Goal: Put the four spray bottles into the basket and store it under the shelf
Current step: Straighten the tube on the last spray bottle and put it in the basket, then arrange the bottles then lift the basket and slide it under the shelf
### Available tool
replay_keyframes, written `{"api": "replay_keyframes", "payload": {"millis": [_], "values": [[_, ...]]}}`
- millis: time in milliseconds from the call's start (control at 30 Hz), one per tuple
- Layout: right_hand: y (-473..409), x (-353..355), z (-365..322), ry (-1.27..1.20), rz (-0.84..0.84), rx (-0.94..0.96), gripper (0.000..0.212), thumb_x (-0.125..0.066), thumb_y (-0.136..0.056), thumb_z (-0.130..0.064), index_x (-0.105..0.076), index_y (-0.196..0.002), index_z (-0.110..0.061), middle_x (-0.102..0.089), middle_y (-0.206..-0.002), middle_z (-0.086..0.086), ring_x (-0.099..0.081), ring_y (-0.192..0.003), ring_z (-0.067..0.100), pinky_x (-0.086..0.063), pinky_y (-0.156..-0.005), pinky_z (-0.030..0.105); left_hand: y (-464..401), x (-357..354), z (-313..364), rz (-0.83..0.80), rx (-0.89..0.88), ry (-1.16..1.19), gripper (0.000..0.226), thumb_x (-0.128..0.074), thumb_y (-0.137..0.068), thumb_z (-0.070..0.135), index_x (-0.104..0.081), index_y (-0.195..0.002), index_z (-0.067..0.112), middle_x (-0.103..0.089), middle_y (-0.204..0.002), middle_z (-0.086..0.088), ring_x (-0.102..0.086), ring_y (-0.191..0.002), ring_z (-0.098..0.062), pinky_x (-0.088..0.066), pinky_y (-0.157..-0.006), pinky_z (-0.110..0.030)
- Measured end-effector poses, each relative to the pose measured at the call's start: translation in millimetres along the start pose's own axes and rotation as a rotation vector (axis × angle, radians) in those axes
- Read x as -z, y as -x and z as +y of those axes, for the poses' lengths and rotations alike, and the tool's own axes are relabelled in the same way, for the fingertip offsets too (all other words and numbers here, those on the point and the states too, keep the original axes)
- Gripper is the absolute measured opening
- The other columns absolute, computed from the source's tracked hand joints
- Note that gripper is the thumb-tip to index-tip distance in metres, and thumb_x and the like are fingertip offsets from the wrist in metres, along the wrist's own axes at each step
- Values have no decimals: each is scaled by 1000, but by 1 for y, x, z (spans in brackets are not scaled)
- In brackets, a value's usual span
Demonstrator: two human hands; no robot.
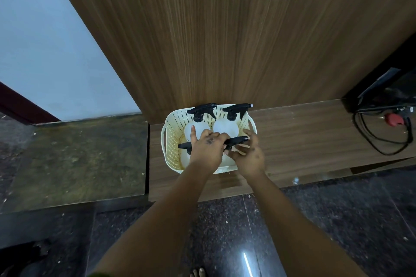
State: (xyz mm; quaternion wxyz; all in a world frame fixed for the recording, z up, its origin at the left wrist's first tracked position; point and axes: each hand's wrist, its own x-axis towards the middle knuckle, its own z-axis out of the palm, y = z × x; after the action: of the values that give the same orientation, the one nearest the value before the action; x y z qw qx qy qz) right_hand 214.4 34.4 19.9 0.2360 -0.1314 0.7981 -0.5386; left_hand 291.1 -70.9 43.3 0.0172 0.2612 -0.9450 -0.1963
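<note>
Both forearms extended forward. Left hand (206,149) palm down, index finger raised; right hand (248,155) fingers spread, loosely curled.

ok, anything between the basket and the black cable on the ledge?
Head view: nothing. Bare wooden ledge runs from the basket to the black cable.

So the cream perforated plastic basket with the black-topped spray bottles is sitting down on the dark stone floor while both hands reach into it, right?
Not quite. The cream perforated plastic basket sits on the brown wooden ledge, raised above the dark stone floor, as the head view shows. Both the left hand and right hand do reach into it.
</note>
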Motion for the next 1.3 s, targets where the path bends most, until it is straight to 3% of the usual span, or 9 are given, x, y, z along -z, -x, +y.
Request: {"api": "replay_keyframes", "payload": {"millis": [167, 333, 500, 633, 733, 833, 967, 1133, 1300], "values": [[-5, 7, -8, 8, -11, 61, 64, -78, -72, -5, -48, -127, -16, -64, -104, -1, -65, -100, 19, -45, -69, -2, -10, -1, 3, -4, -8, 19, 23, -45, -96, 20, -59, -113, 28, -65, -103, 7, -41, -120, -19, 11, -113, -55], [-13, 21, -24, 111, -133, 37, 81, -60, -71, 6, -38, -135, -40, -44, -133, 2, -48, -121, 17, -51, -95, 39, -14, 1, -6, -51, 30, 70, 29, -49, -95, 33, -57, -123, 34, -63, -118, 8, -37, -129, -16, 7, -115, -54], [-38, 29, -54, 217, 155, 61, 59, -44, -75, 7, -58, -117, -31, -46, -123, 1, -51, -110, 22, -40, -81, 18, -12, 6, -18, -56, 38, 104, 39, -49, -94, 42, -51, -132, 34, -61, -127, 6, -35, -131, -16, 1, -117, -50], [-57, 16, -66, 685, 60, 396, 61, -39, -79, 8, -48, -134, -16, -44, -143, 8, -27, -138, 27, -32, -111, 36, -19, 13, -26, 36, 91, 114, 37, -42, -98, 36, -51, -134, 29, -60, -130, 2, -38, -131, -21, -8, -119, -49], [-76, 4, -66, 874, -15, 357, 60, -37, -87, 5, -34, -143, -16, -32, -153, 5, -19, -143, 29, -32, -112, 45, -22, 13, -28, 57, 107, 148, 37, -41, -99, 37, -53, -132, 27, -61, -129, 2, -40, -130, -22, -12, -118, -47], [-90, 0, -68, 976, -49, 301, 52, -35, -88, 6, -45, -136, -11, -45, -141, 10, -30, -134, 33, -42, -103, 47, -20, 11, -34, 70, 124, 173, 37, -39, -100, 36, -55, -131, 26, -62, -128, 2, -42, -127, -22, -15, -117, -45], [-89, -10, -65, 989, -44, 357, 37, -42, -85, 9, -60, -115, -6, -57, -113, 13, -45, -112, 31, -51, -83, 40, -18, 9, -40, 102, 176, 244, 38, -40, -99, 38, -57, -129, 23, -65, -123, -1, -45, -125, -25, -23, -114, -45], [-80, -16, -56, 908, -57, 377, 36, -45, -80, 9, -62, -109, -5, -59, -107, 13, -51, -106, 30, -50, -79, 37, -20, 6, -42, 100, 196, 284, 39, -41, -98, 44, -57, -128, 25, -64, -125, 2, -44, -127, -23, -27, -111, -46], [-82, -17, -59, 838, -116, 310, 47, -51, -86, 4, -54, -128, -16, -49, -128, 13, -40, -122, 31, -42, -101, 41, -21, 8, -44, 92, 176, 311, 45, -47, -93, 51, -58, -127, 23, -63, -126, 2, -43, -127, -22, -30, -110, -44]]}}
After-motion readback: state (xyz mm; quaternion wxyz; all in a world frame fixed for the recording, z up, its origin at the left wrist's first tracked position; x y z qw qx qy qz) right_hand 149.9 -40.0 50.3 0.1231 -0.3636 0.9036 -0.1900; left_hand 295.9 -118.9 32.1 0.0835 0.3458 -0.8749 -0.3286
